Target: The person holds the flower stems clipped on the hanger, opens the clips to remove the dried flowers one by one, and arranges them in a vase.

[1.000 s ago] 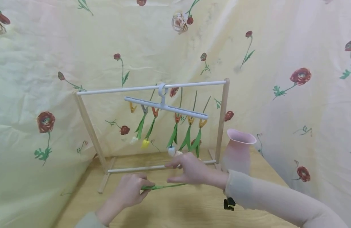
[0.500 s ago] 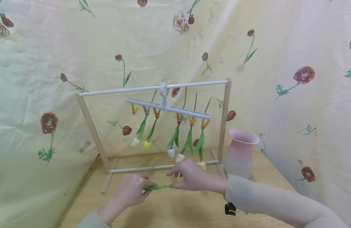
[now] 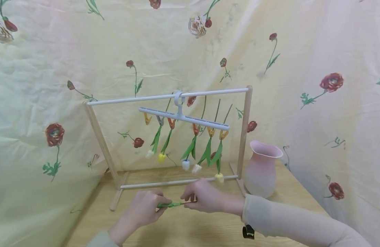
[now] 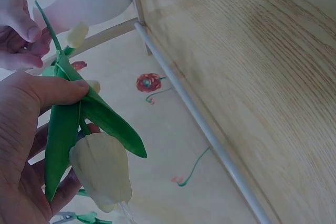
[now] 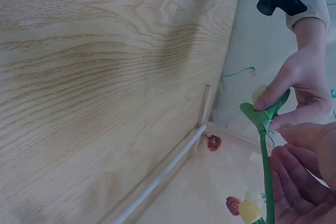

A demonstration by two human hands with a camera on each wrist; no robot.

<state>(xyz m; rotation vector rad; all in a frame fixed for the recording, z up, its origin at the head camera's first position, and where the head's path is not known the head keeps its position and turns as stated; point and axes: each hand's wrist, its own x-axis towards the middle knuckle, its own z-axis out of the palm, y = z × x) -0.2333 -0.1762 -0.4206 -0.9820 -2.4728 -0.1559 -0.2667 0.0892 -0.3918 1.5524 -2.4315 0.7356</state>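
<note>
My left hand (image 3: 145, 207) holds a white tulip (image 4: 102, 163) by its green leaves and upper stem, thumb pressed on top. In the left wrist view its bloom hangs below my fingers. The tulip's thin green stem (image 5: 266, 177) points toward my right hand (image 3: 205, 197). My right fingers are loosely bent around the stem, thumb and fingertips apart; a firm grip is not visible. Behind both hands, a white clip hanger (image 3: 190, 119) hangs from a rack (image 3: 134, 100). Several tulips (image 3: 186, 165) hang bloom-down in its coloured clips; the leftmost yellow clip (image 3: 147, 119) holds nothing.
A pink-and-white vase (image 3: 260, 175) stands right of the rack on the wooden table (image 3: 177, 228). The rack's low white bar (image 3: 165, 184) runs behind my hands. Flower-printed cloth (image 3: 116, 41) surrounds the table. A small black device (image 3: 248, 232) is by my right sleeve.
My right hand has moved down from beside the hanging blooms to the stem of the held tulip. My left hand keeps its hold on the tulip.
</note>
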